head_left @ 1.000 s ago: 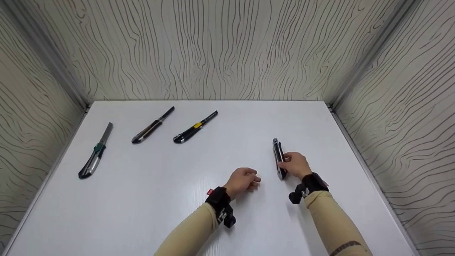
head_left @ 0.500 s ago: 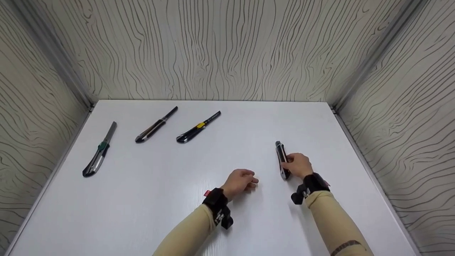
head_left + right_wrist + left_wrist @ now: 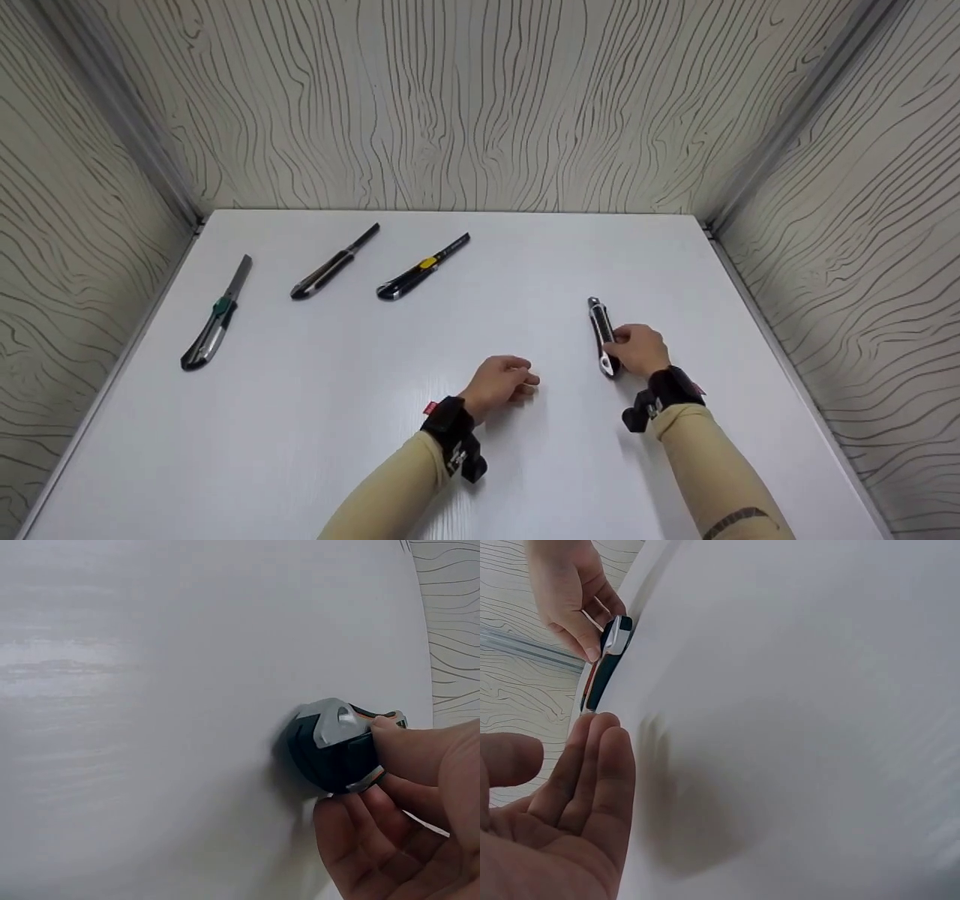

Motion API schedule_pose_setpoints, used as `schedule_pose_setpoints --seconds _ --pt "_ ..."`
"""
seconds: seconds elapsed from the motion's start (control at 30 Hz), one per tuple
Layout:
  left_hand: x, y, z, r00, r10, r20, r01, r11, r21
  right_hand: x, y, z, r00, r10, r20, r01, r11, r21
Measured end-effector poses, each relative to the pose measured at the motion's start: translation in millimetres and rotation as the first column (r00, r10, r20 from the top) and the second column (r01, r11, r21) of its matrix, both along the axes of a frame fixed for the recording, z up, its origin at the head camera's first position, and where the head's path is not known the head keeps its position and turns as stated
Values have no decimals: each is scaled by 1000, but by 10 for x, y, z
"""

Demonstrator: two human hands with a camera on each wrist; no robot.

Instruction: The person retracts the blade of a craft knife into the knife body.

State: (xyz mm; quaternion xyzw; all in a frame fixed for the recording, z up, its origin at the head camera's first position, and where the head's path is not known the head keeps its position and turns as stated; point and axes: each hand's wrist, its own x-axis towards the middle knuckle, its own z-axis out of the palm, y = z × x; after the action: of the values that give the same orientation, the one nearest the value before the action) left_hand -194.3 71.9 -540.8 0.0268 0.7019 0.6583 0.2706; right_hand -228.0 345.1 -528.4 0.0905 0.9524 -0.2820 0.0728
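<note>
At the right of the white table, my right hand [image 3: 641,350] pinches a black and silver utility knife [image 3: 603,337] between thumb and fingers. No extended blade shows on it. The right wrist view gives its rounded silver-and-black butt end [image 3: 334,746] close up, with the thumb on top and fingers beneath. My left hand [image 3: 498,384] holds nothing, to the left of the knife and apart from it. In the left wrist view its fingers [image 3: 604,787] are loosely extended, above their shadow on the table.
Three more utility knives lie farther back with blades out: one with a yellow slider [image 3: 427,263], a dark brownish one [image 3: 324,274], and one with a green slider [image 3: 220,307] at far left. Wood-patterned panels [image 3: 450,105] enclose the table [image 3: 337,435] at back and sides.
The knife in my right hand has turned, its top face now more toward the head camera. It shifts slightly right. My left hand drifts slightly left; the other knives stay put as the view shifts.
</note>
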Motion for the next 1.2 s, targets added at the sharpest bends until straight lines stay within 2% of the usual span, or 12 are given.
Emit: schedule_pose_setpoints --seconds 0.2,0.4,0.6,0.8,0.93,1.1,1.2 --pt "-21 -105 23 1000 -15 2 15 999 -34 17 15 59 1000 -4 -6 4 1000 -10" --pt "-129 -287 113 999 -42 -11 41 995 -88 44 -60 205 998 -4 -63 2 1000 -23" --pt "-255 -575 178 999 -24 -33 20 992 -121 -24 -341 301 996 69 -54 -75 989 -128" --pt "-370 -865 251 996 -13 -90 -6 977 -213 -134 -725 294 982 185 -37 -189 956 -225" --pt "-489 -1076 315 991 -16 -136 -29 945 -324 -206 -1005 267 976 218 -4 -210 937 -279" --pt "-677 -1389 375 979 -17 -201 -83 873 -481 -264 -1364 227 968 247 37 -222 919 -326" --pt "-754 -1585 390 970 -15 -242 -122 833 -539 -266 -1560 197 955 293 39 -266 908 -323"
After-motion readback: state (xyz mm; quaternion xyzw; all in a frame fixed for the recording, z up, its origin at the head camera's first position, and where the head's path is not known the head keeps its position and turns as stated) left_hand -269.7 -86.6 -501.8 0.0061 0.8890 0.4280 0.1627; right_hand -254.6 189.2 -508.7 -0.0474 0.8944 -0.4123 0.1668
